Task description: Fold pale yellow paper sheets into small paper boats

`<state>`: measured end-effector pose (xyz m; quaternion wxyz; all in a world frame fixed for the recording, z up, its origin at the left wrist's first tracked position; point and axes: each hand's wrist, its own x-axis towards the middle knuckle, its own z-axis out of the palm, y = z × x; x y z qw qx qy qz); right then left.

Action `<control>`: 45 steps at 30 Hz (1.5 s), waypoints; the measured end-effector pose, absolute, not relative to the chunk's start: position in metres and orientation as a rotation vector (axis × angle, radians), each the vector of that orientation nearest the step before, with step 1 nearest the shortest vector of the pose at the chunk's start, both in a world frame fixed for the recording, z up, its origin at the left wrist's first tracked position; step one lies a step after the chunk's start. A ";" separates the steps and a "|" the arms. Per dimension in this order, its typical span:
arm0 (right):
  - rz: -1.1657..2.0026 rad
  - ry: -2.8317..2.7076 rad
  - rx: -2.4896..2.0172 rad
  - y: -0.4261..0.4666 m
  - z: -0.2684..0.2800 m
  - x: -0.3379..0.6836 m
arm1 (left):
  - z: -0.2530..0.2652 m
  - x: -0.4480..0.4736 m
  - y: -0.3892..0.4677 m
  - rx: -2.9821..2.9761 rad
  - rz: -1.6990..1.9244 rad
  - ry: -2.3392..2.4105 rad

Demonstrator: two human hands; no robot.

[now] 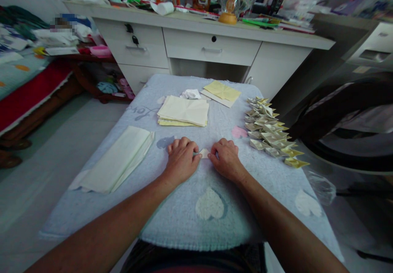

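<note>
A small folded piece of pale paper [204, 154] lies at the middle of the cloth-covered table, between my two hands. My left hand [183, 157] pinches its left end between thumb and curled fingers. At the opposite end, my right hand [226, 158] grips it the same way, knuckles up. Parts of the paper are hidden under the fingertips. Beyond the hands sits a stack of cream paper sheets [184, 110]. Rows of folded paper boats [270, 129] stand on the table to the right.
A long folded paper bundle [118, 160] lies at left. Crumpled white paper [190, 94] and yellow sheets [222, 91] rest behind the stack. A cluttered white desk [211, 48] borders the far side; a washing machine [353, 117] stands at right. A patterned cloth [172, 207] covers the table.
</note>
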<state>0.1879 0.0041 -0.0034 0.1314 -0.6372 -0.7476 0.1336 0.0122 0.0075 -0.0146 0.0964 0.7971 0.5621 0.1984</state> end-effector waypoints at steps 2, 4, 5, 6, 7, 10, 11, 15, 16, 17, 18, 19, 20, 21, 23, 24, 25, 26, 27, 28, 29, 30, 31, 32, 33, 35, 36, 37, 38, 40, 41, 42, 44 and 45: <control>0.376 -2.154 -1.837 0.003 -0.005 0.188 | -0.016 0.011 0.008 2.371 0.595 1.617; 0.370 -2.156 -1.821 0.003 -0.006 0.188 | -0.016 0.010 0.009 2.363 0.604 1.577; 0.371 -2.164 -1.813 0.003 -0.007 0.187 | -0.017 0.010 0.010 2.351 0.606 1.568; 0.374 -2.174 -1.806 0.003 -0.007 0.187 | -0.017 0.009 0.011 2.335 0.604 1.564; 0.379 -2.182 -1.798 0.003 -0.006 0.187 | -0.017 0.009 0.012 2.319 0.599 1.563; 0.405 -2.197 -1.770 0.002 -0.005 0.188 | -0.016 0.008 0.014 2.283 0.592 1.556; 0.413 -2.200 -1.759 0.002 -0.004 0.188 | -0.016 0.008 0.014 2.277 0.598 1.540; 0.444 -2.215 -1.680 0.000 -0.001 0.192 | -0.013 0.008 0.014 2.265 0.644 1.432; 0.458 -2.220 -1.653 0.000 -0.001 0.193 | -0.012 0.008 0.013 2.261 0.653 1.410; 0.473 -2.223 -1.626 -0.001 0.000 0.194 | -0.011 0.008 0.013 2.255 0.658 1.388; 0.489 -2.223 -1.598 -0.001 0.000 0.195 | -0.010 0.008 0.012 2.245 0.659 1.368; 0.505 -2.223 -1.572 -0.001 0.001 0.196 | -0.010 0.008 0.012 2.233 0.661 1.350; 0.520 -2.224 -1.546 -0.001 0.002 0.196 | -0.009 0.008 0.012 2.219 0.664 1.332; 0.533 -2.223 -1.524 -0.001 0.002 0.197 | -0.009 0.008 0.012 2.204 0.676 1.315; 0.551 -2.223 -1.481 -0.001 0.004 0.197 | -0.009 0.007 0.012 2.169 0.727 1.298; 0.558 -2.222 -1.459 -0.001 0.005 0.197 | -0.009 0.007 0.012 2.155 0.752 1.293; 0.561 -2.219 -1.438 -0.001 0.006 0.197 | -0.008 0.007 0.011 2.148 0.766 1.286; 0.561 -2.215 -1.419 -0.002 0.007 0.197 | -0.007 0.007 0.011 2.148 0.771 1.278; 0.560 -2.213 -1.400 -0.002 0.008 0.196 | -0.005 0.007 0.011 2.161 0.762 1.264; 0.559 -2.213 -1.383 -0.002 0.008 0.196 | -0.004 0.007 0.011 2.179 0.749 1.246; 0.558 -2.216 -1.366 -0.003 0.008 0.196 | -0.002 0.007 0.011 2.197 0.735 1.227; 0.558 -2.218 -1.347 -0.003 0.008 0.196 | 0.000 0.007 0.012 2.210 0.728 1.209; 0.564 -2.220 -1.324 -0.003 0.008 0.196 | 0.001 0.007 0.012 2.213 0.728 1.190; 0.572 -2.219 -1.301 -0.003 0.007 0.197 | 0.002 0.007 0.012 2.201 0.735 1.176; 0.581 -2.212 -1.279 -0.003 0.007 0.197 | 0.002 0.006 0.012 2.172 0.748 1.166; 0.606 -2.191 -1.236 -0.002 0.006 0.199 | 0.002 0.005 0.013 2.068 0.780 1.157; 0.627 -2.183 -1.215 -0.002 0.006 0.200 | 0.001 0.004 0.013 2.006 0.789 1.156; 0.658 -2.179 -1.191 -0.001 0.007 0.201 | 0.001 0.003 0.013 1.945 0.792 1.158; 0.698 -2.176 -1.164 -0.001 0.007 0.202 | 0.000 0.003 0.013 1.892 0.788 1.158; 0.789 -2.159 -1.110 0.000 0.008 0.202 | 0.000 0.002 0.013 1.809 0.782 1.158; 0.828 -2.140 -1.089 0.000 0.008 0.202 | -0.001 0.002 0.014 1.778 0.783 1.157; 0.857 -2.112 -1.077 0.000 0.008 0.202 | -0.001 0.002 0.014 1.755 0.788 1.154; 0.894 -2.052 -1.074 -0.001 0.009 0.200 | -0.001 0.002 0.013 1.728 0.797 1.140; 0.906 -2.025 -1.079 -0.001 0.009 0.199 | -0.001 0.002 0.013 1.721 0.798 1.132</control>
